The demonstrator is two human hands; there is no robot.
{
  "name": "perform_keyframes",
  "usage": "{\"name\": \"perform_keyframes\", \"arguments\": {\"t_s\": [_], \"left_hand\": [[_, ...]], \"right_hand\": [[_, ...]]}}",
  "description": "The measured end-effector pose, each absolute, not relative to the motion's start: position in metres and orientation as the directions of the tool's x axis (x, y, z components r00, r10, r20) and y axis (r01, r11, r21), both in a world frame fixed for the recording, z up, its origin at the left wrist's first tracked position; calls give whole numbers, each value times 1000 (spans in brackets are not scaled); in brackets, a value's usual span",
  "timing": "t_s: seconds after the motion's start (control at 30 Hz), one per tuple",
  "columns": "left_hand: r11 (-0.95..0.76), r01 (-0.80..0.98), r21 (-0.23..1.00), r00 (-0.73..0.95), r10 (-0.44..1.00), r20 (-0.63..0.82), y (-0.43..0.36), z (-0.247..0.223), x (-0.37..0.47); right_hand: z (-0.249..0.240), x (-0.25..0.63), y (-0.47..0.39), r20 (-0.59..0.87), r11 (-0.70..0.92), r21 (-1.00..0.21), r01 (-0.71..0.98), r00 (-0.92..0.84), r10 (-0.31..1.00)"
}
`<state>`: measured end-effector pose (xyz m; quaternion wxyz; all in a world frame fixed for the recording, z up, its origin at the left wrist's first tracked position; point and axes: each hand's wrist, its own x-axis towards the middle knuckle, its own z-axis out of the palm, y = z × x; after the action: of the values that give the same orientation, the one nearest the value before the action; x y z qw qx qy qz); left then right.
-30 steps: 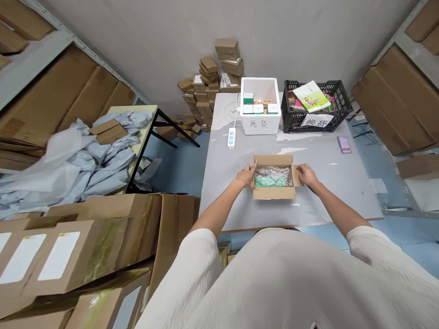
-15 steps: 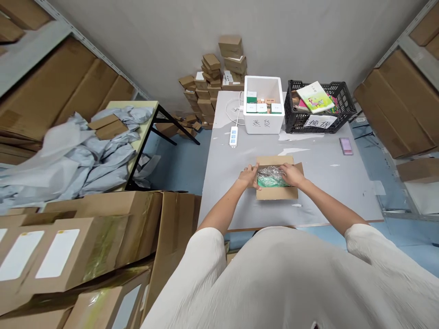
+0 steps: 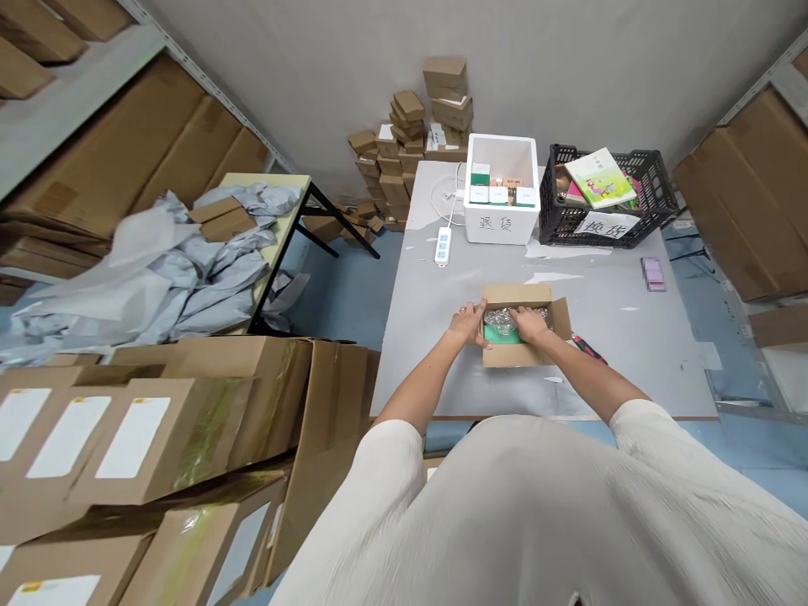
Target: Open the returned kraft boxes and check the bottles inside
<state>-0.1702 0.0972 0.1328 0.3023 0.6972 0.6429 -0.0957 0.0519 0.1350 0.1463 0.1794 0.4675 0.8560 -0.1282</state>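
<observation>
An open cardboard box (image 3: 516,357) lies on the grey table in front of me, its flaps spread. My left hand (image 3: 468,323) grips its left wall, with the thumb near the front corner. Inside, my right hand (image 3: 530,325) has its fingers closed on clear bubble wrap (image 3: 498,319). Below the wrap shows a flat green item (image 3: 501,336), partly covered; its kind cannot be made out. Right of the box, close to my right forearm, lies a red and black tool (image 3: 591,349) that looks like a utility knife.
Behind the box stand a white foam box (image 3: 502,225) with small boxes and a black crate (image 3: 609,231) with books. A power strip (image 3: 443,247) lies to their left. Stacked cartons (image 3: 208,421) flank the table at left, beside a side table heaped with grey mailing bags (image 3: 208,278).
My right hand has pushed deeper and leftward into the box, bunching the bubble wrap and baring more green. The view has shifted, and the red and black tool now shows.
</observation>
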Motion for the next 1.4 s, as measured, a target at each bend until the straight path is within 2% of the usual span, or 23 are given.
{"name": "perform_keyframes", "arguments": {"t_s": [0.1,0.2,0.3,0.4,0.47,0.57,0.67,0.83,0.97,1.07,1.17,1.2,1.27,1.4], "left_hand": [[9,955,295,153,840,-521,97,132,-170],[2,960,281,153,836,-528,98,133,-170],[-6,964,265,153,830,-537,99,134,-170],[-4,966,257,147,830,-538,99,137,-169],[-3,969,249,141,831,-539,98,139,-169],[-6,974,228,134,825,-549,98,141,-168],[-5,977,212,126,817,-563,99,142,-168],[-1,983,184,108,810,-576,100,141,-166],[-2,988,156,94,808,-582,101,141,-166],[-1,988,153,91,805,-587,101,140,-165],[-2,988,154,93,805,-587,101,139,-166],[-1,988,153,91,806,-584,101,138,-166],[1,988,153,89,810,-579,100,137,-166],[-1,987,161,94,817,-569,99,136,-166]], "right_hand": [[158,59,136,-376,515,-109,850,-515,770],[175,75,137,-294,477,-216,852,-522,801],[198,99,146,-120,427,-373,823,-500,858],[220,134,168,123,386,-499,776,-378,918],[228,160,186,202,307,-535,787,-234,951],[225,194,204,165,149,-573,806,-65,984],[212,213,207,97,37,-605,795,27,995],[189,225,207,114,53,-609,791,21,993],[157,233,210,52,20,-493,870,6,999],[123,235,201,-144,-43,-341,939,-7,990],[101,234,192,-295,-52,-308,950,-44,954],[100,235,192,-296,-44,-328,944,-59,953],[112,236,198,-210,-6,-401,916,-86,974],[175,224,217,108,227,-555,800,-201,974]]}}
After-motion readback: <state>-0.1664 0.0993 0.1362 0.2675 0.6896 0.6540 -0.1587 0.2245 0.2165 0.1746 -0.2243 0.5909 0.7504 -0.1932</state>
